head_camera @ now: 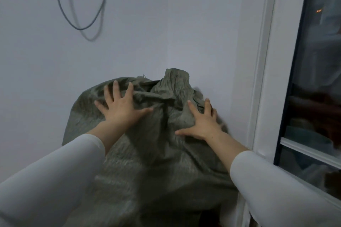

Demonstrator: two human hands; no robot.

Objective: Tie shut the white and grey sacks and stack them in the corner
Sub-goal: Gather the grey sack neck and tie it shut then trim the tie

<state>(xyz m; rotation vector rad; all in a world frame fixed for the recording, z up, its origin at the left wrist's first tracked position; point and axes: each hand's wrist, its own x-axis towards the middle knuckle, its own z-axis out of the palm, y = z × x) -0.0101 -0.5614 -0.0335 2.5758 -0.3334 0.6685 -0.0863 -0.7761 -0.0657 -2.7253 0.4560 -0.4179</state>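
A large grey woven sack (147, 153) stands in the corner against the white wall, full and wrinkled. Its gathered neck (175, 81) sticks up at the top, bunched and knotted. My left hand (121, 107) lies flat on the upper left of the sack with fingers spread. My right hand (201, 121) presses flat on the upper right side, fingers straight, close to the wall. Both arms wear white sleeves. No white sack shows in this view.
A grey cable (81, 14) hangs in a loop on the wall at upper left. A white door or window frame (262, 79) runs down the right, with dark glass (317, 79) beside it. The floor is hidden by the sack.
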